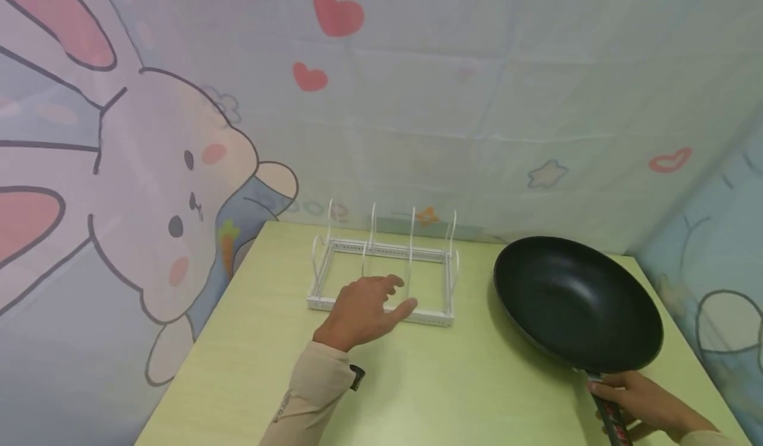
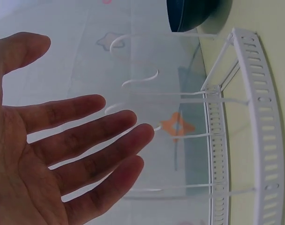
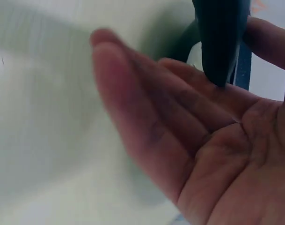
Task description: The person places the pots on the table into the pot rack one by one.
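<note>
A black, deep frying pan stands at the right of the table, its long dark handle toward me. My right hand holds that handle, with the thumb on top and the index finger beneath. In the right wrist view the other fingers stretch out loosely past the handle's end. A white wire rack with upright dividers sits left of the pan. My left hand hovers over its front rail, fingers spread and holding nothing. The left wrist view shows the rack's slotted rails beyond the fingertips.
The pale yellow-green table backs onto a printed cloth with hearts and a large rabbit. Another printed cloth hangs along the right side. The rack's tall wires rise near the back edge.
</note>
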Demonstrator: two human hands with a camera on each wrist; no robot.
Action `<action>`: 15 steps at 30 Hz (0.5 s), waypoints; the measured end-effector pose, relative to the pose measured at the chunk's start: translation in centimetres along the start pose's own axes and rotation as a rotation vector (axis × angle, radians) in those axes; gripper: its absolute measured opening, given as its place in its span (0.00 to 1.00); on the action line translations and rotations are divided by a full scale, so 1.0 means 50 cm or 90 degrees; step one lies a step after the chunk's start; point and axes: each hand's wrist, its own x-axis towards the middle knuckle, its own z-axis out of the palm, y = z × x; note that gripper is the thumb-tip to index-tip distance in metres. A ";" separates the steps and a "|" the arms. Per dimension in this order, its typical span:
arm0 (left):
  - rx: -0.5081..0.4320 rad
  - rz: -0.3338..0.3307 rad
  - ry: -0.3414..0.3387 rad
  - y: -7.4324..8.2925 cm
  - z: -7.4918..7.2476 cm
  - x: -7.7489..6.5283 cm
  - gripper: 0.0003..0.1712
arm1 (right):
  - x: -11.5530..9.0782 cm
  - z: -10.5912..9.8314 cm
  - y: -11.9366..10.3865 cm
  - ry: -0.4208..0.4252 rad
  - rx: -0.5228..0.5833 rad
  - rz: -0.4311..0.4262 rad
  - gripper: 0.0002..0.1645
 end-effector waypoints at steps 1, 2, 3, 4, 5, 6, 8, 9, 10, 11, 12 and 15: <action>-0.002 0.001 -0.002 0.002 0.003 0.000 0.27 | 0.000 0.001 0.003 -0.016 0.025 -0.020 0.35; -0.007 0.002 -0.004 0.004 0.006 0.000 0.27 | -0.001 0.002 0.006 -0.032 0.050 -0.038 0.33; -0.013 0.002 -0.009 0.006 0.008 0.000 0.27 | -0.001 0.003 0.007 -0.047 0.077 -0.050 0.31; -0.018 0.006 -0.014 0.008 0.011 0.000 0.27 | -0.002 0.004 0.009 -0.061 0.103 -0.060 0.27; -0.025 0.006 -0.021 0.009 0.014 0.001 0.27 | -0.003 0.004 0.011 -0.075 0.128 -0.067 0.24; -0.030 0.006 -0.027 0.011 0.018 0.001 0.27 | -0.004 0.005 0.013 -0.086 0.151 -0.073 0.22; -0.045 0.005 -0.040 0.014 0.027 0.002 0.27 | -0.006 0.005 0.016 -0.105 0.192 -0.078 0.18; -0.047 0.007 -0.045 0.016 0.031 0.003 0.27 | -0.006 0.005 0.018 -0.113 0.208 -0.080 0.17; -0.047 0.009 -0.049 0.016 0.037 0.005 0.27 | -0.007 0.004 0.019 -0.121 0.223 -0.083 0.17; -0.049 0.011 -0.054 0.018 0.042 0.006 0.27 | -0.007 0.004 0.021 -0.129 0.237 -0.089 0.17; -0.050 0.016 -0.058 0.019 0.048 0.007 0.26 | -0.008 0.004 0.021 -0.138 0.251 -0.095 0.17; -0.053 0.035 -0.078 0.025 0.068 0.010 0.26 | -0.007 0.005 0.020 -0.172 0.288 -0.119 0.15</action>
